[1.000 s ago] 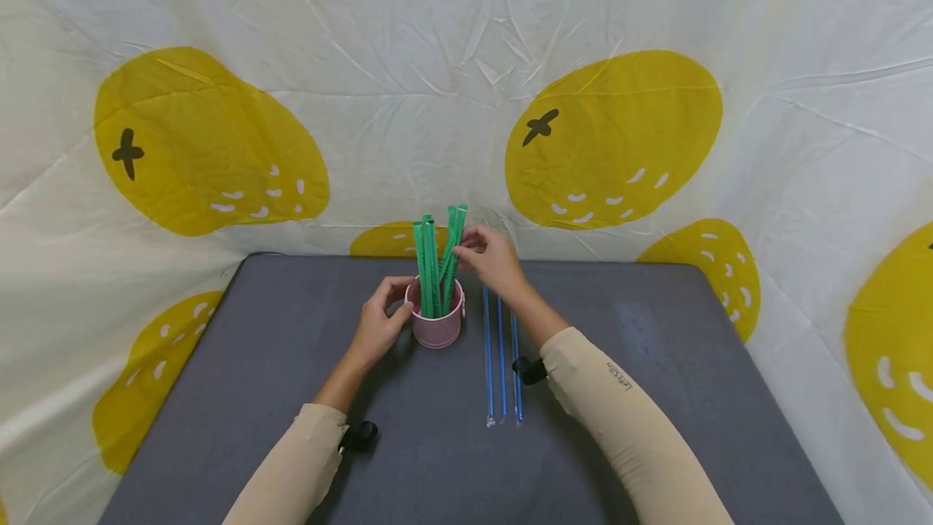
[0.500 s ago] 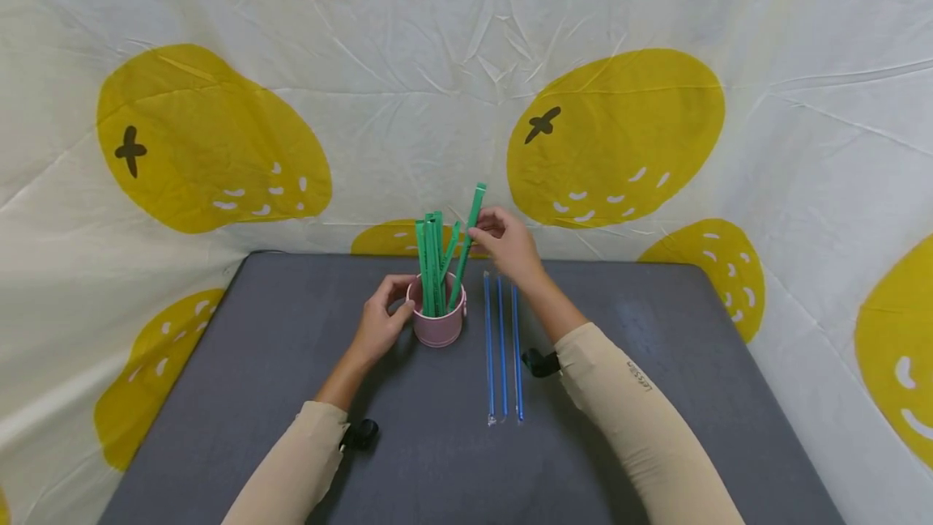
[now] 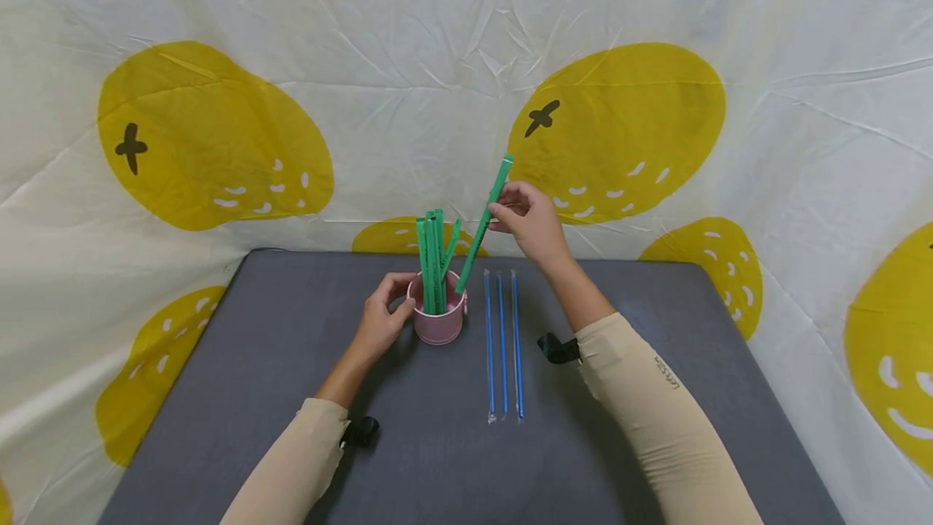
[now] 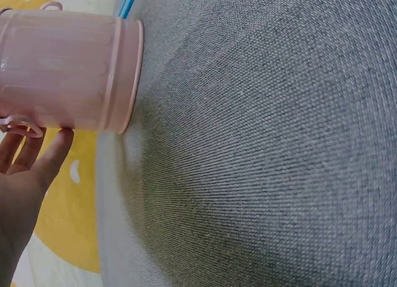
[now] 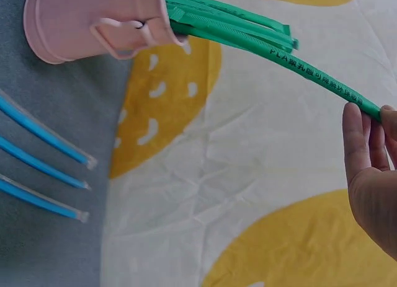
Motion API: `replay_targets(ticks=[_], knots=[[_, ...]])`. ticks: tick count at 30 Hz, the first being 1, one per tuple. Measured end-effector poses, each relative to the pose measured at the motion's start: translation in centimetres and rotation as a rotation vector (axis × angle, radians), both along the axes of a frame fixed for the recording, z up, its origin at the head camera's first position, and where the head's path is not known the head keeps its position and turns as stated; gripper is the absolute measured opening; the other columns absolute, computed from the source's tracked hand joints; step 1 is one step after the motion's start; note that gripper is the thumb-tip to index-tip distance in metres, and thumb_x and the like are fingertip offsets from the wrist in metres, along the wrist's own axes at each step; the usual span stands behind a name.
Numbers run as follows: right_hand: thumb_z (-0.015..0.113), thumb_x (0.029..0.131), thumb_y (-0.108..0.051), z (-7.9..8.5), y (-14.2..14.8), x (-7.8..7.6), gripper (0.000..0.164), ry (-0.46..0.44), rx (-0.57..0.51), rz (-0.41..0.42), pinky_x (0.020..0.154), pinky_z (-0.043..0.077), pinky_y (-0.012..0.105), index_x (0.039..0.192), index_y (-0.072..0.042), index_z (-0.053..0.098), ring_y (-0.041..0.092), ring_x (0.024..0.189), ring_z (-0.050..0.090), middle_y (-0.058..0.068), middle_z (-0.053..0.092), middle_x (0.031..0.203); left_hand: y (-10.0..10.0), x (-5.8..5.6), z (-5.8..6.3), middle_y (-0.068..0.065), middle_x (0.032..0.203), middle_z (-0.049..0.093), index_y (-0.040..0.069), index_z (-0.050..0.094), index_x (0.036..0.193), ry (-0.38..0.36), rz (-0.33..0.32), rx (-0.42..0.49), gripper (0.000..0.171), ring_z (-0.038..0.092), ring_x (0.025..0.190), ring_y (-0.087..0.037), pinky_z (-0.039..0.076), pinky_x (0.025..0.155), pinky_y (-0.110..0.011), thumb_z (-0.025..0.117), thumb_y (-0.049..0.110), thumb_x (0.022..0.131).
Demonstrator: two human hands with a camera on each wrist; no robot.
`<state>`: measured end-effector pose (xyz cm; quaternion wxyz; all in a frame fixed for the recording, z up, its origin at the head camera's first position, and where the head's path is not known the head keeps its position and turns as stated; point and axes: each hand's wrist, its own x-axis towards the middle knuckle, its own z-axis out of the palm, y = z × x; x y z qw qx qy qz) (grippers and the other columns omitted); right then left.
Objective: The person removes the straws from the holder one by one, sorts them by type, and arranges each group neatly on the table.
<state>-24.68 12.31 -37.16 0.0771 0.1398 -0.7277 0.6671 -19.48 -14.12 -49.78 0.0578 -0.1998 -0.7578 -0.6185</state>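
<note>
A small pink bucket (image 3: 440,330) stands upright on the table, its side handle (image 5: 118,39) showing in the right wrist view. My left hand (image 3: 381,316) holds its left side, thumb in front, with fingertips against the wall in the left wrist view. Several straws in green paper wrappers (image 3: 432,262) lean in the bucket. With thumb and fingers my right hand (image 3: 532,221) pinches one green-wrapped straw (image 3: 484,225) near its upper part. That straw slants up to the right, its lower end at the bucket's rim. Dark printing runs along its wrapper.
Three blue straws in clear wrappers (image 3: 503,347) lie side by side on the dark grey table (image 3: 291,330), right of the bucket. Behind the table hangs a white cloth (image 3: 408,144) printed with yellow fruit shapes.
My right hand has pulled one green-wrapped straw up and to the right, away from the others in the bucket. The left hand stays at the bucket.
</note>
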Motion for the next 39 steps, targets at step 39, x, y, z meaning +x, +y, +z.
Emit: replay_targets(ticks=[39], knots=[[0.065,0.092,-0.019,-6.5,11.3,2.1,0.045,-0.17,0.308,-0.186,0.07,0.058,0.024,0.131,0.0,0.057,0.009,0.082,0.069,0.025,0.064,0.113,0.2,0.2,0.5,-0.025,0.128,0.057,-0.008,0.051,0.127,-0.015,0.019,-0.021,0.038,0.055,0.121,-0.041,0.049,0.097,-0.038,0.058,0.001,0.091]])
